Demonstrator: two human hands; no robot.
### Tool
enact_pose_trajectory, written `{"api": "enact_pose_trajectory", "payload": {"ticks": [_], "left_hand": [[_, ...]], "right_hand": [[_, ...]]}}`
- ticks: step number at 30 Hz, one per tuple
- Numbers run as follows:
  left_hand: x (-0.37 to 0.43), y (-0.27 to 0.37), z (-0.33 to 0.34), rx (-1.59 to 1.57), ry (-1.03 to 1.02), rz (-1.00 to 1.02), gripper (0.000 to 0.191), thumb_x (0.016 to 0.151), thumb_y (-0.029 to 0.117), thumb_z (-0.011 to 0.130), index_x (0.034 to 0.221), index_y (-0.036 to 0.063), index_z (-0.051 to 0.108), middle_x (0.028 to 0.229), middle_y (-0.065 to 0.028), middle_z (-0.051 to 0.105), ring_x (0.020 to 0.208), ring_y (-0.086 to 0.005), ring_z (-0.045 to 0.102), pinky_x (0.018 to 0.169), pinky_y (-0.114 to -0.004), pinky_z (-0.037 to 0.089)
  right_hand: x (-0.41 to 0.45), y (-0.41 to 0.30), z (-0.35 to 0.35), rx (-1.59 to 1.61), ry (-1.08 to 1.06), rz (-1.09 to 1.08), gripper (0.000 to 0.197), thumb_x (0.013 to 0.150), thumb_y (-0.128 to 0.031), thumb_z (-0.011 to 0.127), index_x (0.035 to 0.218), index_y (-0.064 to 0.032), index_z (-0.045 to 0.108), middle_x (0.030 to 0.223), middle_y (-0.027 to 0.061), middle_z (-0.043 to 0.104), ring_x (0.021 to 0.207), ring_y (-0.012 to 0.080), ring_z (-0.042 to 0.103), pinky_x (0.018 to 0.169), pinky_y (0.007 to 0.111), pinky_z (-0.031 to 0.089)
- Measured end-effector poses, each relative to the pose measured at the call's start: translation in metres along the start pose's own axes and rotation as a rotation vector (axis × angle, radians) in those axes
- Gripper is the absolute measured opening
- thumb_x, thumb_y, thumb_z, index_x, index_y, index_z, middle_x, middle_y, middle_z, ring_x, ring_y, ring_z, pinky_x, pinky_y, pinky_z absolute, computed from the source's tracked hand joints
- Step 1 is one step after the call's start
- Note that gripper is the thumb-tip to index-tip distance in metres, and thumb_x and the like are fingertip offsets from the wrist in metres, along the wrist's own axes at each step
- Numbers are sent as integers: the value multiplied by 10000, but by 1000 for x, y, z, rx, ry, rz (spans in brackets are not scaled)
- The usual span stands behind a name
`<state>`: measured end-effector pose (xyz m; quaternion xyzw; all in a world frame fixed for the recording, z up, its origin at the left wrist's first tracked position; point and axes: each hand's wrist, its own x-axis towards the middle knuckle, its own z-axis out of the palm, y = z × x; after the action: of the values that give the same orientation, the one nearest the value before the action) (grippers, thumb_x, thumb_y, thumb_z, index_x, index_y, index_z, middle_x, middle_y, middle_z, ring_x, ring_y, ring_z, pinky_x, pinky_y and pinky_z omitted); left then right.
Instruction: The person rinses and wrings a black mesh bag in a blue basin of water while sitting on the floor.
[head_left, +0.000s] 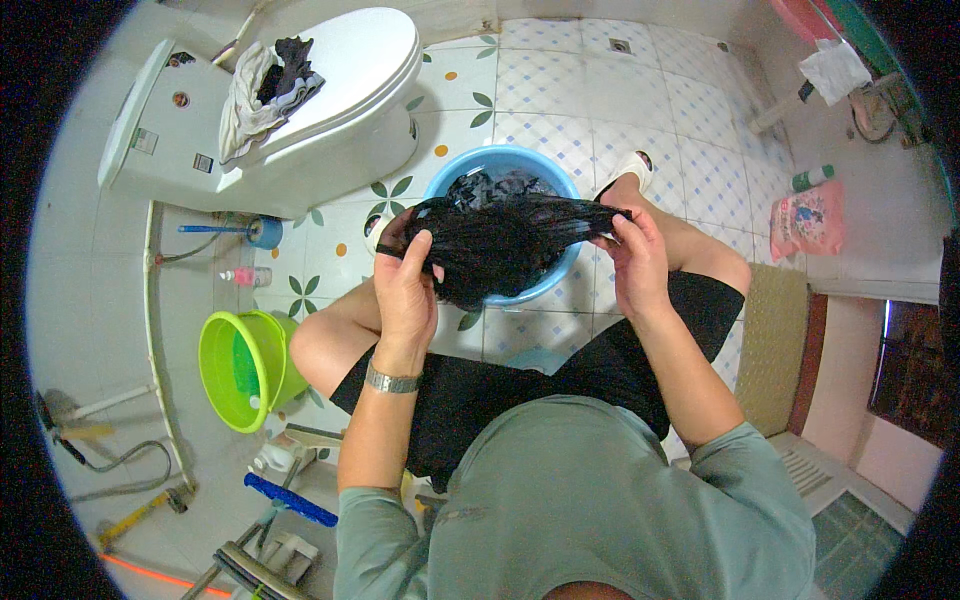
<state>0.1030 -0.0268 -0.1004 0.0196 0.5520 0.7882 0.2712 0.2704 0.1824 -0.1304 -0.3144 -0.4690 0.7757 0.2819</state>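
A thin black cloth garment (495, 247) is stretched between my two hands, above a round light-blue basin (566, 176). My left hand (409, 281) grips its left end, thumb on top. At the right end, my right hand (636, 251) pinches the edge between thumb and fingers. Inside the basin, more dark wet fabric (499, 187) lies in water, partly hidden by the garment. A pile of white, grey and black clothes (274, 94) rests on the closed lid of a white toilet (360, 60).
Left of my knee stands a lime-green bucket (225, 375) with a green object inside. A blue toilet brush holder (264, 232) and a pink-and-clear bottle (251, 277) are by the left wall. Mops (291, 499) lie lower left. A pink bag (810, 219) sits at the right wall.
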Motion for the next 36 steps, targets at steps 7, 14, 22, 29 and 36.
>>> {"api": "enact_pose_trajectory", "payload": {"ticks": [7, 14, 22, 29, 36], "left_hand": [[-6, 8, 5, -46, -53, -41, 329, 920, 66, 559, 1244, 41, 515, 1044, -23, 610, 770, -58, 549, 507, -169, 423], [-7, 3, 11, -53, -81, -45, 334, 924, 71, 560, 1252, 33, 511, 1079, -29, 595, 759, -44, 531, 495, -168, 393], [2, 1, -3, -17, -21, -19, 324, 937, 66, 551, 1256, 24, 515, 1037, -25, 584, 766, -52, 510, 503, -178, 387], [-3, 0, 2, -188, -97, -39, 427, 921, 35, 530, 1336, 41, 431, 1140, -48, 566, 857, -83, 535, 552, -183, 410], [-14, 8, 23, -256, -153, -126, 455, 922, 30, 520, 1364, 59, 415, 1237, -59, 554, 976, -114, 567, 647, -224, 469]], "right_hand": [[12, 4, -13, -71, 65, 34, 169, 882, -63, 550, 1050, -60, 566, 938, 48, 604, 809, 129, 593, 725, 285, 519], [13, 14, -6, -133, 32, 98, 182, 880, -55, 538, 1060, -44, 556, 962, 61, 605, 877, 165, 594, 756, 293, 516], [16, -22, 6, 117, -120, 76, 224, 873, -70, 530, 1097, -63, 524, 960, 63, 608, 806, 142, 600, 644, 246, 496], [15, -25, 17, 59, -148, 208, 286, 862, -66, 553, 1148, -66, 541, 912, 19, 602, 778, 118, 576, 674, 230, 467], [26, 31, -26, -844, -154, -3, 292, 840, -115, 614, 1124, -50, 609, 1011, 87, 615, 883, 218, 614, 738, 327, 508]]}}
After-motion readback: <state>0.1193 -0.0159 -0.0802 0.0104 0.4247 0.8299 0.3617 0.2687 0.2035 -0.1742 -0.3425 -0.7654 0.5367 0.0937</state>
